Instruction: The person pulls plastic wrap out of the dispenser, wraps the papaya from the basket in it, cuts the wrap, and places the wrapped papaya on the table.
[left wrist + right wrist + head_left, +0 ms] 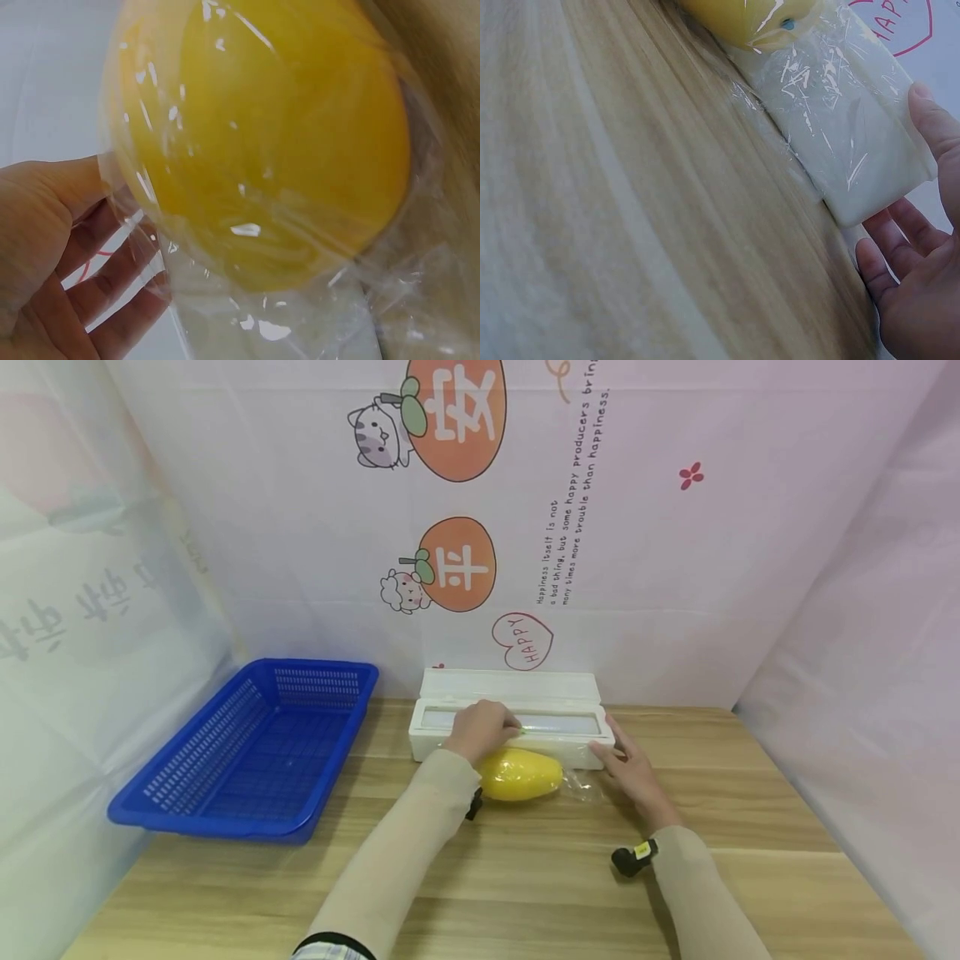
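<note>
A long white cling film dispenser (510, 742) stands near the back of the table with its lid (517, 683) raised. My left hand (486, 729) reaches over its top; the fingertips pinch at a small green piece (523, 731), partly hidden. In the left wrist view the tips of my left hand (67, 255) disappear behind film and fruit. My right hand (633, 772) grips the dispenser's right end, its thumb and fingers on different sides. A yellow fruit-shaped object (520, 775) lies before the dispenser, covered by clear film (829, 97) that extends to its right.
A blue plastic basket (318, 785) stands at the left of the wooden table (540, 877). Printed white cloth (645, 568) hangs behind and at both sides. Dark wrist cameras are strapped near both sleeves.
</note>
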Motion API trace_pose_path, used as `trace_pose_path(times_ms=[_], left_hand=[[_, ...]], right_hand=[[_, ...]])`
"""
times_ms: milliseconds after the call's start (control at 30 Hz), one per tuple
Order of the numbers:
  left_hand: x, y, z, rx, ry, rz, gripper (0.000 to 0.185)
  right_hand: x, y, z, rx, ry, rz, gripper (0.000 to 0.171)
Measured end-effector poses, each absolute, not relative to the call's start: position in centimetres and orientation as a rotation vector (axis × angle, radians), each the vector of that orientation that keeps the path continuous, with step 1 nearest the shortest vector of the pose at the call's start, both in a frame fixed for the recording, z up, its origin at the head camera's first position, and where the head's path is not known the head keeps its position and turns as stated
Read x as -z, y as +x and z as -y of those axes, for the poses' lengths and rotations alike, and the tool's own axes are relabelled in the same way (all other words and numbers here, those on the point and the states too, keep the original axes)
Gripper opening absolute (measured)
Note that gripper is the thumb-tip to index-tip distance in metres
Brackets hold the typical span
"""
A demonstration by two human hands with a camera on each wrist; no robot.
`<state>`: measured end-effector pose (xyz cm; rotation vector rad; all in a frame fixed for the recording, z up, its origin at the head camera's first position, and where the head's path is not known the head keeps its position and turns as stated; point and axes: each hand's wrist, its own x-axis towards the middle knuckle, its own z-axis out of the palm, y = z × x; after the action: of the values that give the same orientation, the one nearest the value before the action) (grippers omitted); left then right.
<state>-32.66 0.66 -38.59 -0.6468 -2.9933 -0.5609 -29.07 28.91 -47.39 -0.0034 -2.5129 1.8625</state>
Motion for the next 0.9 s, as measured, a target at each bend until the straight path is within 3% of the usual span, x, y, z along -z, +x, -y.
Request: trace_pose_path(times_ms=[900], left_hand=[[39.1, -32.6, 1.3, 0.534, -0.625, 2.928, 0.018]], right_hand=[[47.2, -29.1, -28.9, -1.876, -0.031, 2.518, 0.082]])
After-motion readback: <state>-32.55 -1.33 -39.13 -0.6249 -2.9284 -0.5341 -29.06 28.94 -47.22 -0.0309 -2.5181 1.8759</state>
